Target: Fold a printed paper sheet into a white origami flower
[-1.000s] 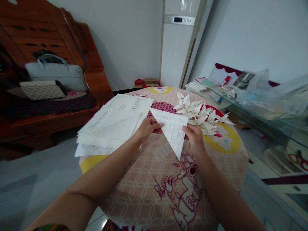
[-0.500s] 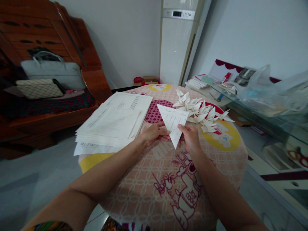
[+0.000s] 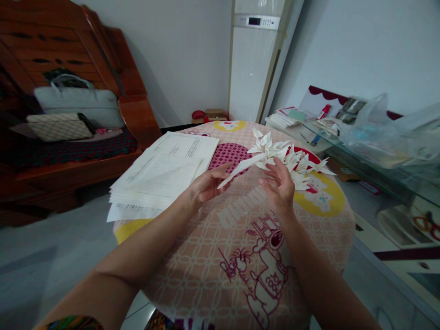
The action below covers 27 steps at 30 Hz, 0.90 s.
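A folded sheet of paper (image 3: 241, 167), white and seen nearly edge-on, is tilted up over the middle of the table. My left hand (image 3: 213, 183) holds its lower left end, with the fingers behind it. To the right of the paper, my right hand (image 3: 279, 185) is apart from it, fingers spread and nothing in them. Just beyond that hand lies a cluster of folded paper cranes (image 3: 271, 147). Left of my left hand sits a stack of printed paper sheets (image 3: 161, 160).
The round table wears a patterned tablecloth (image 3: 199, 256). On the right, a glass-topped stand (image 3: 385, 174) carries plastic bags (image 3: 374, 123) and papers (image 3: 283, 118). A wooden bench (image 3: 134, 119) with a grey bag (image 3: 79, 105) stands at the left. An upright air conditioner (image 3: 252, 68) is behind.
The folded paper has turned from facing me as a flat triangle to nearly edge-on. My right hand has let go of it and opened; my left hand has shifted slightly left.
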Tool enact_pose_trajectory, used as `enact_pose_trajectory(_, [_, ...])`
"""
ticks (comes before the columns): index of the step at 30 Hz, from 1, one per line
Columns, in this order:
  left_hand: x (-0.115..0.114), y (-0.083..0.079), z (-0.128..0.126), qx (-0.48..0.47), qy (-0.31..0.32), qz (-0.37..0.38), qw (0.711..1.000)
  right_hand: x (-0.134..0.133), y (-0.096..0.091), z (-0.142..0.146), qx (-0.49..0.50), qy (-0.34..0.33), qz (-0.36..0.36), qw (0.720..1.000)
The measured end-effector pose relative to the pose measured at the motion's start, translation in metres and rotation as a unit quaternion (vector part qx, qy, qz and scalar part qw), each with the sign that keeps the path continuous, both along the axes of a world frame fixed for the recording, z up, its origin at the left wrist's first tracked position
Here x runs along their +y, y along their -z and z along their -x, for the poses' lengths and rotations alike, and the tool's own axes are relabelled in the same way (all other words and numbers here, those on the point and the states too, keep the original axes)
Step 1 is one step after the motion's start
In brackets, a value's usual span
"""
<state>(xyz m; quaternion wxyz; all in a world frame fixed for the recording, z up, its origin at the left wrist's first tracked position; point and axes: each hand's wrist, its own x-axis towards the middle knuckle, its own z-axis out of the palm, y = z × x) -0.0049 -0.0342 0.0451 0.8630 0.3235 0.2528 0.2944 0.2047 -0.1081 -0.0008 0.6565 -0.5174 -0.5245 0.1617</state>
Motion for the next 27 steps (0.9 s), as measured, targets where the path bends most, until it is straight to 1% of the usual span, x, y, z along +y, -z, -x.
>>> enact_pose_trajectory(1, [0.001,-0.004,0.004,-0.003,0.008,-0.007,1.000,-0.001,-0.002,-0.003,-0.025,0.006,-0.012,1.000])
enact_pose_trajectory(3, [0.003,-0.009,0.011,-0.008,0.054,-0.012,0.998,-0.003,-0.008,-0.006,-0.073,0.020,-0.031,0.997])
enact_pose_trajectory(5, [0.003,-0.009,0.013,-0.012,0.095,-0.006,0.995,-0.006,-0.015,-0.006,-0.119,0.028,-0.038,0.992])
enact_pose_trajectory(6, [0.004,-0.008,0.012,-0.011,0.103,-0.002,0.995,-0.008,-0.018,-0.006,-0.137,0.023,-0.037,0.990])
enact_pose_trajectory(8, [0.005,-0.003,0.011,0.005,0.094,-0.003,0.996,-0.011,-0.022,-0.005,-0.143,-0.008,-0.020,0.990])
enact_pose_trajectory(10, [0.007,0.001,0.010,0.046,0.069,-0.041,0.996,-0.015,-0.023,-0.005,-0.109,-0.022,0.006,0.994])
enact_pose_trajectory(12, [0.010,0.003,0.010,0.093,0.025,-0.131,0.987,-0.018,-0.024,-0.006,-0.068,-0.001,0.025,0.997])
enact_pose_trajectory(14, [0.011,0.002,0.012,0.112,-0.048,-0.245,0.962,-0.023,-0.027,-0.007,-0.045,0.018,0.034,0.998])
enact_pose_trajectory(15, [0.011,0.000,0.013,0.107,-0.084,-0.293,0.946,-0.025,-0.029,-0.008,-0.042,0.016,0.038,0.998])
enact_pose_trajectory(17, [0.007,-0.004,0.013,0.085,-0.127,-0.353,0.923,-0.030,-0.035,-0.008,-0.038,-0.013,0.053,0.998])
enact_pose_trajectory(19, [0.001,-0.008,0.012,0.066,-0.133,-0.373,0.916,-0.035,-0.041,-0.008,-0.023,-0.064,0.082,0.994])
enact_pose_trajectory(20, [-0.003,-0.009,0.011,0.065,-0.147,-0.376,0.913,-0.037,-0.044,-0.008,-0.022,-0.088,0.094,0.991])
enact_pose_trajectory(22, [-0.009,-0.011,0.010,0.072,-0.195,-0.373,0.904,-0.041,-0.048,-0.007,-0.035,-0.128,0.114,0.985])
enact_pose_trajectory(24, [-0.013,-0.012,0.009,0.087,-0.233,-0.366,0.897,-0.042,-0.049,-0.007,-0.054,-0.153,0.129,0.978])
enact_pose_trajectory(27, [-0.014,-0.014,0.009,0.094,-0.245,-0.356,0.897,-0.043,-0.048,-0.007,-0.059,-0.171,0.154,0.971])
